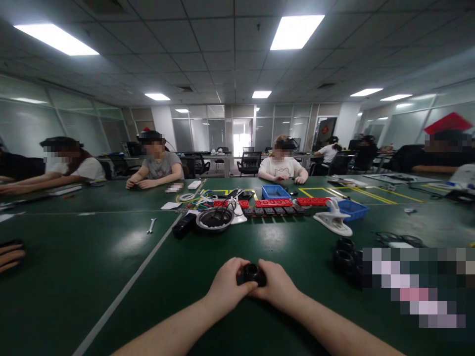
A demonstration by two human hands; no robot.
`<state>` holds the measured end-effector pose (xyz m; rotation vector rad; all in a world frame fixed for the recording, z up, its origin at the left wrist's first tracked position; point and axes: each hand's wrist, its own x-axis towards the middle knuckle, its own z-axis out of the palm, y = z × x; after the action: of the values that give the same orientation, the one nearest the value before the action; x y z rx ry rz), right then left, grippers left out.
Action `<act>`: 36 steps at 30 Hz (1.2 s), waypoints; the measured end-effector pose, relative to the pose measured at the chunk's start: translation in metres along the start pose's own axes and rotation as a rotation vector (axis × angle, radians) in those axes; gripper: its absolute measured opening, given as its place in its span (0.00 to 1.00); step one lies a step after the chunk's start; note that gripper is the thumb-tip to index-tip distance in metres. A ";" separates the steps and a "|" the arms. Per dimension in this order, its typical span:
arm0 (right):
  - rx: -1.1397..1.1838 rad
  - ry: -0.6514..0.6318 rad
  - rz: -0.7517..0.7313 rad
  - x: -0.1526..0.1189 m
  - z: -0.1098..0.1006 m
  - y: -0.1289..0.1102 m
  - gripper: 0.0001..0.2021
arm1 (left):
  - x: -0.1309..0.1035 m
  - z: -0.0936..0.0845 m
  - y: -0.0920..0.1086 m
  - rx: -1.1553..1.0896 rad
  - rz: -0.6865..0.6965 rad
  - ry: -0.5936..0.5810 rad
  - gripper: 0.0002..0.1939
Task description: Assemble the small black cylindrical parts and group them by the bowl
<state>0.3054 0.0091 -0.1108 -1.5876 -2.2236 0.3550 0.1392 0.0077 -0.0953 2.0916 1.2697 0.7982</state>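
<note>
Between my two hands is a small black round part (pixel 251 271) with a ring-shaped opening on top; its exact kind I cannot make out. My left hand (pixel 230 284) wraps its left side, thumb across the near face. From the right, my right hand (pixel 276 284) closes round the same part, its thumb close to the left one. Both hands are low over the green table (pixel 185 306), and the fingers hide much of the part. Off to the right stand several similar black round parts (pixel 346 258), clustered together.
Farther back lie a round black dish with a silver rim (pixel 214 219), red strips (pixel 273 202), a blue bin (pixel 275 192), another blue bin (pixel 352 209), a white clip-like stand (pixel 334 220) and tangled cables. A wrench (pixel 151 226) lies left. Another person's hand (pixel 11 256) rests at the left edge.
</note>
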 end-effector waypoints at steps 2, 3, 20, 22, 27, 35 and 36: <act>-0.096 0.042 -0.024 -0.002 -0.001 -0.005 0.19 | 0.000 0.000 0.000 0.009 0.004 0.019 0.16; -0.101 0.033 -0.049 -0.002 -0.004 -0.005 0.21 | 0.001 -0.001 -0.001 0.006 0.020 0.008 0.16; -0.063 -0.003 -0.111 0.000 -0.005 0.000 0.22 | 0.003 -0.002 -0.005 -0.037 0.088 -0.049 0.19; 0.021 -0.082 -0.171 0.001 -0.013 0.004 0.23 | 0.004 -0.004 -0.006 -0.035 0.114 -0.083 0.20; 0.292 -0.294 -0.247 0.010 -0.024 0.021 0.13 | 0.005 -0.008 -0.005 -0.023 0.160 -0.134 0.22; -0.051 -0.006 -0.074 -0.001 -0.007 -0.002 0.17 | 0.003 0.002 -0.006 -0.047 0.038 0.020 0.16; -0.096 0.027 -0.099 -0.002 -0.007 -0.005 0.17 | 0.003 0.002 -0.006 -0.046 0.038 0.020 0.16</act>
<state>0.3048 0.0054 -0.1031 -1.5133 -2.3199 0.2008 0.1384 0.0124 -0.1008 2.0812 1.2138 0.8592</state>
